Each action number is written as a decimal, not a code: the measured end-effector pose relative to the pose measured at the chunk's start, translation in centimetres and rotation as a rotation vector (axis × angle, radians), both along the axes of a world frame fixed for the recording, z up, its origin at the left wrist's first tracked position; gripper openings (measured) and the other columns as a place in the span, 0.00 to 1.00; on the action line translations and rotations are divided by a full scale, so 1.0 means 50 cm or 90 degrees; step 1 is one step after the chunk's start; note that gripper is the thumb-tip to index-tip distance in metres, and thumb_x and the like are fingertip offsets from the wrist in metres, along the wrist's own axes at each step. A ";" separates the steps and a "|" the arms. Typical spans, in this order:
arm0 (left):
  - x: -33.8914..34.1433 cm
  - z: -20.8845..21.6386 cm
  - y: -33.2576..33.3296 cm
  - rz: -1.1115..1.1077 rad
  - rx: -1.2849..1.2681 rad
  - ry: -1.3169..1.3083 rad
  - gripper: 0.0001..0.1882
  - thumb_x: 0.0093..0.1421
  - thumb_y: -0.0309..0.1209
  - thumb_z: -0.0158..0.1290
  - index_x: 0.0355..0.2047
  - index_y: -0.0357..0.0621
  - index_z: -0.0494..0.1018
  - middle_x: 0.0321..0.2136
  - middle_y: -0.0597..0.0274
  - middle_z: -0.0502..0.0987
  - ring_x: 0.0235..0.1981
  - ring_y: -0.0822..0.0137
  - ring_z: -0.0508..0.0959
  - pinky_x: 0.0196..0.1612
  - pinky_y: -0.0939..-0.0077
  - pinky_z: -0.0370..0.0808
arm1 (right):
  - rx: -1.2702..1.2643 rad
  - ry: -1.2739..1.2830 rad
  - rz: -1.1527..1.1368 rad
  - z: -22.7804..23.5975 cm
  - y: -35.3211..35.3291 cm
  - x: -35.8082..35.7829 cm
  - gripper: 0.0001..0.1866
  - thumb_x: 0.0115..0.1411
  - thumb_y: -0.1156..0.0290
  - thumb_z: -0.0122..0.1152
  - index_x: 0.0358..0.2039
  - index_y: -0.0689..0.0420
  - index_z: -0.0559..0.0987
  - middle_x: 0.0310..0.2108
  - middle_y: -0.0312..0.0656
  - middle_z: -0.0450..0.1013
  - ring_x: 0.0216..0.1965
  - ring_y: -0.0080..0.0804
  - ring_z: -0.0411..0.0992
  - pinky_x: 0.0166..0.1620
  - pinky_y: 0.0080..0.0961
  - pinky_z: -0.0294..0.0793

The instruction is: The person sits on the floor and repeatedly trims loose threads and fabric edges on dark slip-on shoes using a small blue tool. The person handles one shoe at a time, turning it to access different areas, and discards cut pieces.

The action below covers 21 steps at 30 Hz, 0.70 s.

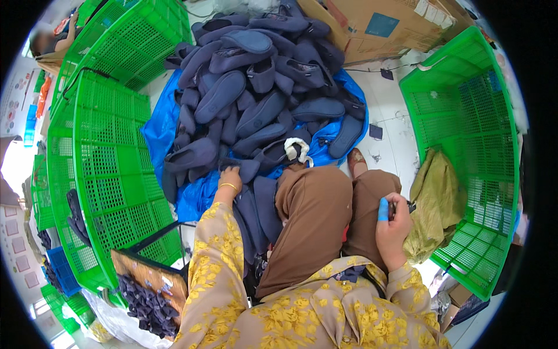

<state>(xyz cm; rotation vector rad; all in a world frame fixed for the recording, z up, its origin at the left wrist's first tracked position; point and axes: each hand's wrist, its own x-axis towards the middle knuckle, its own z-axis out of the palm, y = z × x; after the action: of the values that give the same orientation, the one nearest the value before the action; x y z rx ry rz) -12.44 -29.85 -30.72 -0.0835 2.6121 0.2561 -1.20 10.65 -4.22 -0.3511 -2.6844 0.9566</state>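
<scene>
Head view: the left hand [230, 178], yellow bangle [228, 186] at its wrist, is reaching forward to the near edge of the pile, its fingers touching a dark navy fabric slipper [246, 170]; cannot tell whether they are gripping it or only resting on it. That slipper is lying at the front of the heap, just beyond the person's brown-trousered knee [317, 195]. The right hand [393, 225] is hovering above the other knee, fingers curled and clenching a small dark object [411, 207], mostly hidden, its tip sticking out; a bright blue cover [383, 209] is wrapping one finger. The large heap of dark navy slippers [226, 96] is spreading over a shiny blue plastic sheet [195, 200] on the white tiled floor [390, 116]. A white looped fabric strip [299, 150] is lying near the knee. Tall green plastic mesh crates [119, 157] are standing at left; another green mesh crate [433, 102] is tilting open at right, an olive woven sack [433, 200] draping by it. Brown cardboard boxes [363, 23] are sitting behind the heap. Lower left, dark fabric scraps [145, 303] are lying against a brown wooden board [165, 279].
</scene>
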 end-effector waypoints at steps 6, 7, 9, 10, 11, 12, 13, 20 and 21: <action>-0.051 0.050 -0.013 -0.034 0.045 -0.114 0.17 0.57 0.23 0.50 0.48 0.44 0.69 0.38 0.44 0.79 0.44 0.43 0.78 0.51 0.57 0.72 | 0.007 0.032 0.027 -0.002 0.006 -0.014 0.04 0.59 0.77 0.59 0.35 0.59 0.75 0.29 0.41 0.73 0.22 0.32 0.67 0.27 0.26 0.66; -0.052 0.058 -0.021 -0.027 0.064 -0.115 0.17 0.55 0.22 0.52 0.47 0.44 0.68 0.38 0.44 0.79 0.44 0.43 0.78 0.50 0.57 0.73 | -0.001 0.023 0.023 0.001 0.004 -0.017 0.04 0.59 0.78 0.59 0.35 0.59 0.75 0.29 0.42 0.73 0.22 0.32 0.67 0.27 0.26 0.66; -0.061 0.072 -0.021 -0.015 0.111 -0.111 0.18 0.52 0.21 0.54 0.44 0.43 0.67 0.38 0.44 0.79 0.45 0.42 0.78 0.47 0.55 0.73 | -0.021 0.017 0.015 0.006 0.003 -0.012 0.04 0.59 0.78 0.59 0.35 0.59 0.75 0.29 0.42 0.73 0.22 0.34 0.67 0.26 0.26 0.67; -0.050 0.082 -0.021 0.008 0.170 -0.069 0.18 0.49 0.21 0.57 0.39 0.43 0.66 0.35 0.45 0.78 0.43 0.45 0.78 0.44 0.57 0.74 | -0.031 0.020 0.010 0.004 0.001 -0.010 0.04 0.59 0.78 0.59 0.35 0.59 0.75 0.29 0.43 0.74 0.22 0.35 0.68 0.26 0.27 0.67; -0.047 0.093 -0.025 0.047 0.211 -0.029 0.18 0.48 0.21 0.58 0.39 0.43 0.66 0.34 0.46 0.77 0.41 0.47 0.78 0.43 0.59 0.74 | -0.042 0.023 0.006 0.002 -0.001 -0.007 0.04 0.59 0.78 0.59 0.35 0.59 0.75 0.29 0.43 0.74 0.22 0.36 0.69 0.26 0.27 0.67; -0.044 0.123 -0.017 0.082 0.250 0.008 0.18 0.48 0.20 0.58 0.39 0.43 0.67 0.33 0.48 0.76 0.39 0.49 0.78 0.42 0.61 0.74 | -0.019 0.064 0.028 -0.004 0.002 -0.007 0.05 0.58 0.78 0.59 0.35 0.59 0.76 0.29 0.44 0.74 0.22 0.36 0.70 0.26 0.28 0.69; -0.038 0.153 -0.004 0.115 0.292 0.040 0.18 0.48 0.20 0.59 0.39 0.43 0.67 0.32 0.49 0.76 0.38 0.51 0.78 0.42 0.63 0.74 | -0.024 0.057 0.030 -0.007 0.004 -0.002 0.06 0.56 0.79 0.60 0.36 0.59 0.76 0.29 0.45 0.75 0.23 0.36 0.72 0.27 0.27 0.70; 0.090 0.545 0.179 0.099 0.602 0.178 0.17 0.49 0.17 0.56 0.40 0.42 0.69 0.28 0.69 0.67 0.27 0.78 0.66 0.32 0.84 0.66 | -0.138 0.085 -0.007 -0.027 0.017 0.010 0.05 0.58 0.77 0.60 0.36 0.58 0.76 0.28 0.43 0.74 0.23 0.31 0.70 0.28 0.24 0.69; 0.125 0.600 0.217 0.056 0.604 0.160 0.17 0.49 0.17 0.56 0.40 0.42 0.70 0.28 0.70 0.66 0.27 0.79 0.65 0.31 0.85 0.65 | -0.184 0.075 -0.022 -0.023 0.018 0.014 0.05 0.59 0.77 0.59 0.36 0.58 0.75 0.27 0.41 0.73 0.23 0.28 0.69 0.29 0.24 0.69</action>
<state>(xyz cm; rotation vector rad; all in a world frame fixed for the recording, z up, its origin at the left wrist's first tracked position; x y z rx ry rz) -6.19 -18.99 -0.73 0.1754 2.4387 1.5665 -0.49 11.53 -5.37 -0.3844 -2.4279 1.3156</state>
